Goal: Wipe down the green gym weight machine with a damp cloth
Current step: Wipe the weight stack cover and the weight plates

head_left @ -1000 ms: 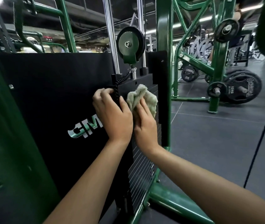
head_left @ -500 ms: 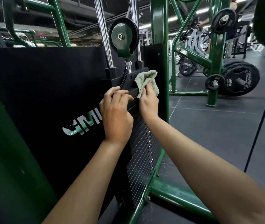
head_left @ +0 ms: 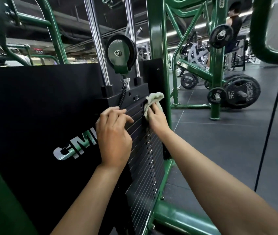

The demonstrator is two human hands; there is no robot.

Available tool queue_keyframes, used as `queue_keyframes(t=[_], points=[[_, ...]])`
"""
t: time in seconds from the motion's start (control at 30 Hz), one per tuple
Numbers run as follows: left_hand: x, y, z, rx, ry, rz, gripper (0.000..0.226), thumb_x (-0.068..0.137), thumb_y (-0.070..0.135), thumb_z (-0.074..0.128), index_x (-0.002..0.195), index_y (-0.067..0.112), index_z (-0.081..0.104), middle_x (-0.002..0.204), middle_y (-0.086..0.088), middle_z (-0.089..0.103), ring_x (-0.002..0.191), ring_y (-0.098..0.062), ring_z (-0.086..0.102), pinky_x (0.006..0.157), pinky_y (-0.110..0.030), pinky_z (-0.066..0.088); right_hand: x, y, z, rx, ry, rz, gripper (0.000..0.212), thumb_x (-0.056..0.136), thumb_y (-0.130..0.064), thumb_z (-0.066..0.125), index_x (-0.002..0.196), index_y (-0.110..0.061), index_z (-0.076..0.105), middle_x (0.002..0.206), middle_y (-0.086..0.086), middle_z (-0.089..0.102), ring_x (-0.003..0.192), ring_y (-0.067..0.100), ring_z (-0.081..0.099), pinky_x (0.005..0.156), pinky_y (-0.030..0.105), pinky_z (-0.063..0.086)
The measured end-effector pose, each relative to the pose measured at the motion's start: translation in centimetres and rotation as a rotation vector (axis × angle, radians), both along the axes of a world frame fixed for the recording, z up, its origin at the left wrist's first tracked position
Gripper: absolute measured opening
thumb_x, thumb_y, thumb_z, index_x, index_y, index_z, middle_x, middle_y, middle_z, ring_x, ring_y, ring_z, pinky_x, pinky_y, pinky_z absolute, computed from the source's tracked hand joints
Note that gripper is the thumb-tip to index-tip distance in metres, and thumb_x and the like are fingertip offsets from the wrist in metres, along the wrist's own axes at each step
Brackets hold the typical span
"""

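The green weight machine has a green upright post (head_left: 156, 48) and a black weight stack (head_left: 145, 160) beside a black shroud panel (head_left: 33, 107). My right hand (head_left: 156, 118) holds a pale green cloth (head_left: 153, 100) against the top plates of the stack, just left of the post. My left hand (head_left: 113, 134) rests on the stack's left edge with its fingertips curled near the coiled black cord (head_left: 122, 97). A green pulley (head_left: 120, 54) hangs above between two chrome guide rods (head_left: 97, 43).
A green base rail (head_left: 177, 216) runs along the floor below my right arm. A plate-loaded green machine with black weight plates (head_left: 241, 94) stands at the right. A person (head_left: 233, 22) is at the far back. A black cable (head_left: 270, 124) hangs at right over grey rubber floor.
My right hand and the cloth shifted slightly lower on the stack's top plates. My left hand stays near the cord on the stack's edge. The view moved a little closer.
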State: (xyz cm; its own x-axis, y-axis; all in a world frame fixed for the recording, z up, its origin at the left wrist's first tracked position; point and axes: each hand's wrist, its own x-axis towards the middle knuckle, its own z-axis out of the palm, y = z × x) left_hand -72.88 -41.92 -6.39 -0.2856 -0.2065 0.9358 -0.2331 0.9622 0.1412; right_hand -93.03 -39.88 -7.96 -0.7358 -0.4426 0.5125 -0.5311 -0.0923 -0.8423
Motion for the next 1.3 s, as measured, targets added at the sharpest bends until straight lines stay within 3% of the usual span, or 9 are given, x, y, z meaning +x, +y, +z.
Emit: queue_keyframes(t=[0.1,0.23,0.37,0.5,0.67,0.83,1.07,1.17,1.3], points=[[0.2,0.0,-0.3,0.003,-0.032,-0.003,0.046,0.071,-0.018,0.051,0.094,0.016,0.073,0.118,0.003,0.067,0.131,-0.02,0.051,0.107,-0.044,0.041,0.5,0.0,-0.4,-0.024,-0.03,-0.051,0.04,0.107,-0.022,0.044,0.144,-0.018,0.056,0.154,0.0,0.051,0.142,0.021,0.045,0.117,0.035,0.035],[0.0,0.0,-0.4,0.011,-0.015,-0.001,0.045,0.07,-0.017,0.048,0.094,0.012,0.073,0.119,0.001,0.069,0.131,-0.022,0.053,0.106,-0.043,0.042,6.9,1.1,-2.3,-0.128,0.159,-0.098,0.038,0.097,-0.005,0.045,0.13,-0.014,0.06,0.141,-0.001,0.058,0.125,0.018,0.051,0.091,0.02,0.037],[-0.2,0.0,-0.6,-0.004,0.004,-0.012,0.043,0.076,-0.01,0.04,0.095,0.01,0.073,0.12,-0.001,0.069,0.132,-0.022,0.054,0.109,-0.04,0.044,8.1,0.8,-3.9,-0.123,0.217,-0.069,0.045,0.097,-0.015,0.043,0.14,-0.021,0.054,0.153,0.0,0.05,0.142,0.02,0.045,0.113,0.039,0.041],[-0.2,-0.1,-0.6,0.016,0.003,-0.041,0.048,0.071,-0.018,0.041,0.096,0.01,0.071,0.121,-0.001,0.068,0.134,-0.021,0.053,0.109,-0.039,0.046,4.9,0.3,-1.7,-0.13,0.157,-0.061,0.044,0.108,-0.023,0.042,0.152,-0.021,0.047,0.161,-0.002,0.043,0.152,0.016,0.032,0.124,0.038,0.028],[0.7,0.1,-0.8,0.018,-0.056,-0.072,0.054,0.071,-0.024,0.041,0.103,0.01,0.069,0.131,0.001,0.066,0.144,-0.015,0.045,0.115,-0.025,0.04,-0.7,-0.2,1.1,-0.017,-0.061,-0.004,0.046,0.108,-0.038,0.041,0.154,-0.035,0.044,0.158,-0.008,0.045,0.144,0.02,0.044,0.12,0.045,0.034],[1.0,0.2,-1.2,0.024,-0.039,-0.093,0.063,0.07,-0.025,0.038,0.117,0.005,0.066,0.14,-0.004,0.06,0.147,-0.02,0.041,0.12,-0.032,0.036,4.2,0.0,-1.1,-0.136,0.005,-0.067,0.032,0.107,-0.019,0.042,0.134,-0.019,0.058,0.136,-0.004,0.062,0.12,0.012,0.056,0.106,0.036,0.043],[0.6,0.4,-1.9,0.028,0.037,-0.084,0.059,0.082,-0.023,0.039,0.132,-0.001,0.061,0.147,-0.018,0.046,0.148,-0.028,0.039,0.119,-0.043,0.041,9.0,0.7,-4.0,-0.148,0.158,-0.038,0.034,0.107,-0.026,0.041,0.138,-0.023,0.054,0.154,-0.003,0.05,0.144,0.016,0.042,0.113,0.032,0.037],[0.7,0.2,-2.4,-0.009,0.022,-0.053,0.067,0.076,-0.029,0.041,0.133,-0.001,0.06,0.147,-0.018,0.045,0.15,-0.03,0.038,0.119,-0.046,0.04,5.7,-0.1,-2.7,-0.107,0.09,-0.054,0.044,0.108,-0.032,0.037,0.149,-0.022,0.049,0.157,0.0,0.048,0.147,0.02,0.041,0.12,0.039,0.034],[1.3,0.1,-2.6,-0.051,0.012,0.043,0.07,0.076,-0.028,0.046,0.138,0.002,0.058,0.148,-0.015,0.048,0.143,-0.032,0.041,0.117,-0.046,0.039,1.2,0.0,-0.2,0.009,-0.084,-0.014,0.044,0.112,-0.027,0.036,0.154,-0.019,0.042,0.159,0.002,0.044,0.145,0.023,0.04,0.11,0.028,0.03]])
